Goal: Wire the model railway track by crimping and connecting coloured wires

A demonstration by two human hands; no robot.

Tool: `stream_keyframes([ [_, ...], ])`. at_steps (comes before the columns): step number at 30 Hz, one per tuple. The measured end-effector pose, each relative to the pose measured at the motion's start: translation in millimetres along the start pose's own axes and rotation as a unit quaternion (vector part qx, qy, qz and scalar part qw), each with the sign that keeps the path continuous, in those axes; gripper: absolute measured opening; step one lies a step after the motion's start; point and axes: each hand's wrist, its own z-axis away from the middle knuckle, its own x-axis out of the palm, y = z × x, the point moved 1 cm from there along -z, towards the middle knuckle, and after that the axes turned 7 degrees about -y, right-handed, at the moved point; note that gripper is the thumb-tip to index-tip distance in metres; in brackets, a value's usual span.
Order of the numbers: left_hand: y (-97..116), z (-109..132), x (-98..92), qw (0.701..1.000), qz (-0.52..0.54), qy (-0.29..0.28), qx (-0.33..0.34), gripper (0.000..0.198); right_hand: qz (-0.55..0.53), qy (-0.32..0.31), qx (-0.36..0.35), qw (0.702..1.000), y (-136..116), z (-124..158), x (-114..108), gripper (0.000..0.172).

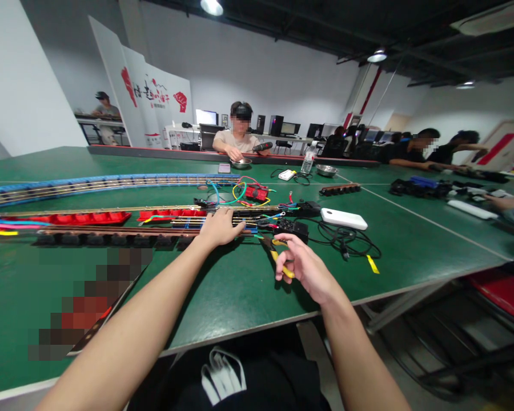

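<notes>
Yellow-handled pliers (276, 258) left of the white power bank (344, 218), our right hand's (305, 266) fingers hooked round them, our left hand (220, 226) over track rails (163, 230) farther left, grip we cannot tell; a stray squeeze might nick nearby wires (257, 236).

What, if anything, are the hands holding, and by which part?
Right hand: yellow-handled pliers, held by the handles. Left hand: lies over the track pieces; whether it grips anything can't be told.
</notes>
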Motion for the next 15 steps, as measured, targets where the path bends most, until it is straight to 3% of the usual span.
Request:
stream_keyframes([
  [6,0,-1,0.6,1.000,-0.001,0.004,0.004,0.066,-0.086,-0.008,0.018,0.996,-4,1,2,0.040],
  [15,-1,0,0.6,1.000,0.001,0.009,0.004,0.064,0.083,0.045,-0.053,0.994,9,-4,11,0.039],
])
